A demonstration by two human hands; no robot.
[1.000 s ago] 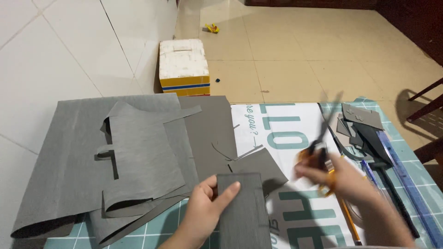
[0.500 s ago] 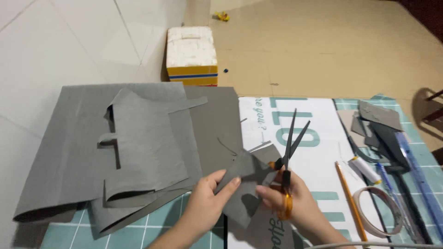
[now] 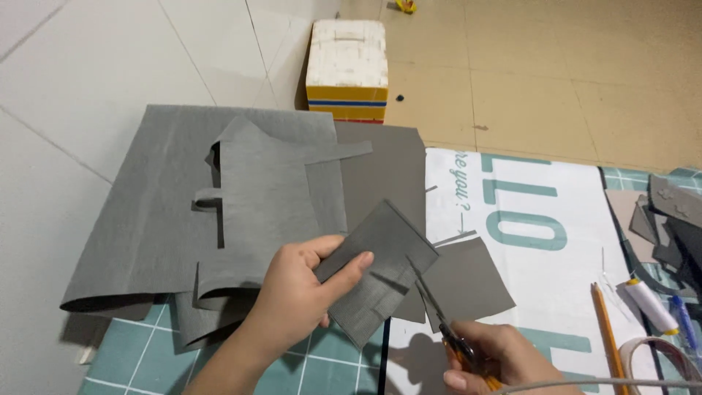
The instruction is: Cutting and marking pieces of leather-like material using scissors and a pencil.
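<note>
My left hand (image 3: 301,291) holds a small grey rectangular piece of sheet material (image 3: 379,269) lifted above the work surface, thumb on top. My right hand (image 3: 491,358) grips orange-handled scissors (image 3: 442,323) at the bottom edge, blades pointing up-left into the lower right edge of the grey piece. A large stack of cut grey sheets (image 3: 219,197) lies to the left. Another grey square (image 3: 468,281) rests under the scissors on a white printed sheet (image 3: 541,241).
A teal grid cutting mat (image 3: 307,366) lies underneath. A pencil (image 3: 605,322), a white tube (image 3: 649,303), a tape loop (image 3: 658,358) and dark scraps (image 3: 665,219) sit at the right. A white and yellow box (image 3: 347,69) stands on the tiled floor beyond.
My right hand brought the scissors from the right side down and left to the grey piece. My left hand lifted and turned that piece. The view shifted.
</note>
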